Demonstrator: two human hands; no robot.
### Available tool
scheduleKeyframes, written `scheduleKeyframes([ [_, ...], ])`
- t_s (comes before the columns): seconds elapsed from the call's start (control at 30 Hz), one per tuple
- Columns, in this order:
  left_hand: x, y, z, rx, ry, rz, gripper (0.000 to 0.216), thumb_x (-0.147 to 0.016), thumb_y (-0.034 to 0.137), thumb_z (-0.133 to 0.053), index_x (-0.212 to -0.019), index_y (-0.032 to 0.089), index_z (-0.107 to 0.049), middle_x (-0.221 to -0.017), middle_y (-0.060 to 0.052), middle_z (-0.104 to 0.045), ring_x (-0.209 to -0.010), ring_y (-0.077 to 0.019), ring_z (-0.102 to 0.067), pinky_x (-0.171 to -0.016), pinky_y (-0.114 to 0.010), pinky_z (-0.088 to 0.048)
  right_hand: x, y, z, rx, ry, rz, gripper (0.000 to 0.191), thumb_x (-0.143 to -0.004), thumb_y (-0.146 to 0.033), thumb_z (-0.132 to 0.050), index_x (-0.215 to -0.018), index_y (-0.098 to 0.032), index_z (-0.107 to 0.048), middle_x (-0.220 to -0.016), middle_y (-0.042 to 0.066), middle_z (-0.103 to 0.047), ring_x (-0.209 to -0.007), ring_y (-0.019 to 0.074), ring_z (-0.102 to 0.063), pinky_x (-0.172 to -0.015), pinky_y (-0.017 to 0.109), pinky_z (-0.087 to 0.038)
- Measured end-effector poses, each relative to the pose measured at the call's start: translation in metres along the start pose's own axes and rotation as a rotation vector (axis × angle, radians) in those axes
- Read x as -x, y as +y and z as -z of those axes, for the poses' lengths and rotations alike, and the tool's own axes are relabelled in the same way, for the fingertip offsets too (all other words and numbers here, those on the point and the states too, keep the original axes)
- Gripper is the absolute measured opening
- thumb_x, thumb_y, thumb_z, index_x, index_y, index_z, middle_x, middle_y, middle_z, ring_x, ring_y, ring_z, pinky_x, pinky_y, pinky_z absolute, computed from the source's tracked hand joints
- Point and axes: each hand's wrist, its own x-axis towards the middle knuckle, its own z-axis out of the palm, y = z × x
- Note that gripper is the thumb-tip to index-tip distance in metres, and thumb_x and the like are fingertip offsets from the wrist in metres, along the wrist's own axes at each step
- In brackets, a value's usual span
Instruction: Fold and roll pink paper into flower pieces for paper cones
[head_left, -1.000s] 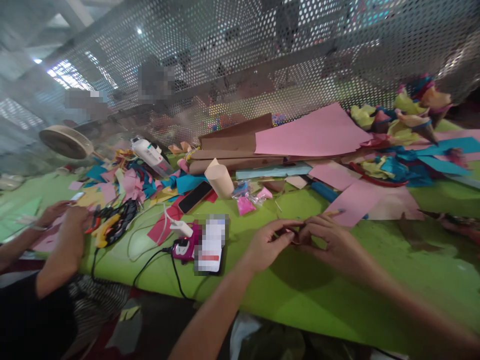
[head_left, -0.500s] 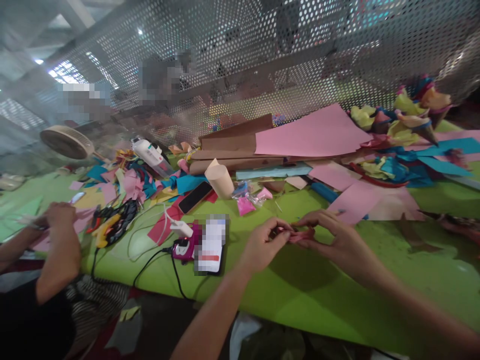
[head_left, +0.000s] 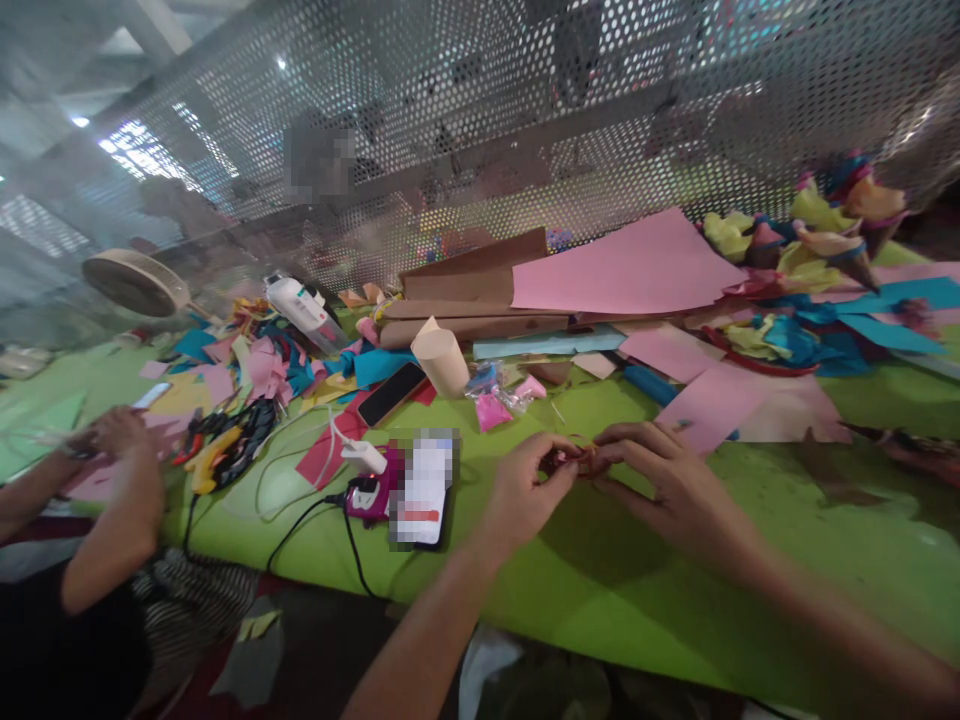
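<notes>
My left hand (head_left: 531, 487) and my right hand (head_left: 660, 480) meet above the green table (head_left: 600, 600). Pinched between the fingertips of both is a small crumpled pinkish-brown piece (head_left: 583, 460), perhaps paper; the fingers cover most of it. A thin loop shows at its upper edge. Behind my hands lie small plastic bags with bright pink contents (head_left: 491, 411) and a blue roll (head_left: 649, 385). Left of my left hand rests a phone with a lit screen (head_left: 424, 490), beside a purple power strip (head_left: 369, 497) with a white charger (head_left: 363, 457) in it.
A co-worker's hands (head_left: 116, 432) rest on pink paper at the left. A yellow glue gun (head_left: 214, 460), a dark phone (head_left: 390, 393), a beige paper roll (head_left: 441, 360) and paper scraps (head_left: 262, 365) lie about. Pink sheets (head_left: 622, 265) and paper cones (head_left: 847, 250) stand near the perforated metal screen (head_left: 480, 130).
My right hand's fingers have drawn in over the piece, which is now more covered and bunched. The co-worker's hands have shifted slightly.
</notes>
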Motion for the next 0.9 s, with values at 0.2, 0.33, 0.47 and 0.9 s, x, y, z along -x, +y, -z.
scheduleKeyframes([
  [0.2, 0.0004, 0.0007, 0.0000, 0.037, 0.015, -0.035, 0.010, -0.086, 0.021, -0.059, -0.092, 0.017, -0.066, -0.096, -0.007, -0.070, -0.084, -0.0165, -0.064, -0.075, -0.028, -0.052, 0.0002, 0.0018, -0.0001, -0.035, -0.104, -0.044, 0.021, -0.098, -0.030, -0.048, -0.099, -0.023, -0.067, -0.094, 0.008, -0.072, -0.084, 0.0243, -0.062, -0.071, 0.039, -0.046],
  [0.33, 0.0010, 0.0003, 0.0001, 0.053, -0.013, -0.010, 0.011, -0.086, 0.022, -0.061, -0.094, 0.017, -0.066, -0.095, -0.007, -0.070, -0.085, -0.0168, -0.064, -0.078, -0.029, -0.053, -0.0005, 0.0044, 0.0014, -0.078, -0.108, -0.077, 0.028, -0.099, -0.035, -0.045, -0.093, -0.025, -0.071, -0.090, 0.008, -0.071, -0.082, 0.0242, -0.061, -0.070, 0.039, -0.045],
  [0.47, 0.0009, -0.0016, -0.0001, 0.109, -0.068, 0.011, 0.016, -0.085, 0.025, -0.063, -0.098, 0.015, -0.065, -0.095, -0.008, -0.070, -0.086, -0.0177, -0.066, -0.079, -0.029, -0.053, -0.0022, 0.0037, 0.0042, -0.160, -0.057, -0.146, 0.029, -0.097, -0.039, -0.049, -0.083, -0.023, -0.070, -0.085, 0.007, -0.069, -0.081, 0.0232, -0.061, -0.069, 0.037, -0.046],
  [0.9, -0.0010, 0.0011, 0.0017, 0.001, 0.037, -0.012, 0.009, -0.085, 0.017, -0.059, -0.090, 0.017, -0.066, -0.092, -0.005, -0.070, -0.084, -0.0167, -0.064, -0.078, -0.028, -0.051, 0.0026, 0.0053, -0.0007, -0.141, 0.096, -0.141, 0.019, -0.093, -0.033, -0.056, -0.109, -0.028, -0.065, -0.110, 0.009, -0.065, -0.101, 0.0260, -0.064, -0.080, 0.040, -0.054],
])
